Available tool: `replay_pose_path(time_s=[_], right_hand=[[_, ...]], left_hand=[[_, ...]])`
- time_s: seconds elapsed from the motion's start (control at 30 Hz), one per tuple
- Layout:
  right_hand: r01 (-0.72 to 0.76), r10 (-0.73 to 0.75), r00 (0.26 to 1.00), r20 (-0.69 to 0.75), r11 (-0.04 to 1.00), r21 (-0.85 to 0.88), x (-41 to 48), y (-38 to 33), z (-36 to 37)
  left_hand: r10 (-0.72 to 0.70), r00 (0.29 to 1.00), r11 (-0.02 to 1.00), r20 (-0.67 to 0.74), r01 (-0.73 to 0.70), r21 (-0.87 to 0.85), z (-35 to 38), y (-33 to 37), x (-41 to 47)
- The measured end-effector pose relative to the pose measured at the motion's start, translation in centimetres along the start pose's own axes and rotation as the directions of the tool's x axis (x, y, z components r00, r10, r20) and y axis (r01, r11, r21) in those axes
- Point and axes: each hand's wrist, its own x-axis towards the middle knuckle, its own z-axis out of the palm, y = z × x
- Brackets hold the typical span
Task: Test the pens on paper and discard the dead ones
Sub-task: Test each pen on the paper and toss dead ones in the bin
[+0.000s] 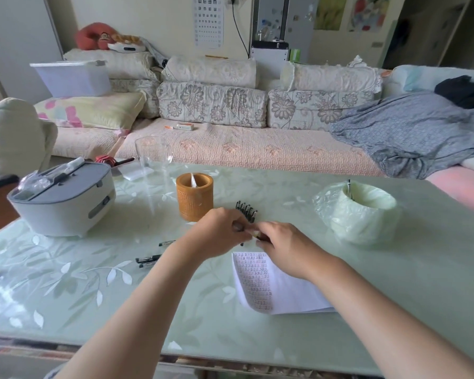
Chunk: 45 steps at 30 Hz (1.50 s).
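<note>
My left hand and my right hand meet above the top edge of a sheet of paper covered in rows of marks. Together they grip one pen, mostly hidden between the fingers. Just behind the hands lies a row of several black pens. More pens lie on the table to the left, with another pen above them. A brown pen holder stands behind my left hand. A small bin lined with a pale green bag stands at the right with a pen sticking out.
A grey and white box sits at the left of the green glass-topped table. A clear glass stands at the far edge. A sofa with cushions runs behind the table.
</note>
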Motion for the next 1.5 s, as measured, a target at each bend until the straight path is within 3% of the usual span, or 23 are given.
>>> replay_pose_path(time_s=[0.07, 0.17, 0.3, 0.4, 0.53, 0.63, 0.8, 1.13, 1.2, 1.3, 1.43, 1.5], right_hand=[[-0.058, 0.059, 0.998, -0.013, 0.995, 0.086, -0.8, 0.4, -0.2], [-0.168, 0.177, 0.984, -0.009, 0.945, 0.28, -1.7, 1.7, -0.5], [-0.254, 0.31, 0.951, 0.016, 0.747, 0.614, -2.3, 2.5, -1.0], [-0.305, 0.362, 0.919, 0.157, 0.4, 0.864, -2.5, 2.9, -1.8], [-0.37, 0.381, 0.866, 0.323, 0.056, 0.927, -2.4, 4.2, -1.9], [-0.347, 0.37, 0.858, 0.357, -0.095, 0.933, -1.9, 4.7, -1.7], [-0.292, 0.288, 0.887, 0.36, -0.253, 0.922, -0.7, 5.4, -1.6], [-0.199, 0.371, 0.882, 0.289, -0.264, 0.944, 0.4, 7.3, -1.1], [-0.172, 0.406, 0.882, 0.237, -0.191, 0.966, 0.5, 7.7, -1.2], [-0.18, 0.492, 0.857, 0.155, 0.004, 0.984, 0.3, 8.7, -0.7], [-0.245, 0.525, 0.826, 0.207, 0.003, 0.969, -0.3, 10.1, 0.2], [-0.34, 0.548, 0.807, 0.218, 0.131, 0.931, -0.8, 10.6, 0.7]], left_hand=[[-0.009, 0.998, 0.991, -0.058, 0.001, -0.134, 0.3, 1.0, 0.1], [-0.005, 0.999, 0.94, -0.034, -0.007, -0.342, 0.7, 2.5, 0.4], [0.041, 0.999, 0.903, -0.036, -0.052, -0.427, 1.5, 3.9, 0.7], [0.021, 0.999, 0.938, -0.043, -0.034, -0.344, 2.7, 3.8, 1.3], [0.006, 1.0, 0.991, 0.019, -0.003, -0.137, 4.8, 2.6, 2.2], [0.02, 0.993, 1.0, 0.117, -0.018, -0.016, 6.3, 1.8, 2.7], [0.056, 0.974, 0.991, 0.217, -0.081, 0.107, 8.3, 1.2, 3.4], [0.102, 0.937, 0.932, 0.334, -0.207, 0.296, 11.5, 0.1, 3.8], [0.101, 0.932, 0.94, 0.348, -0.204, 0.273, 11.7, -0.2, 3.8], [0.104, 0.928, 0.952, 0.357, -0.197, 0.234, 11.6, -0.6, 4.0], [0.109, 0.923, 0.958, 0.369, -0.197, 0.209, 11.5, -0.8, 4.1], [0.115, 0.921, 0.959, 0.372, -0.201, 0.201, 11.5, -0.9, 4.2]])
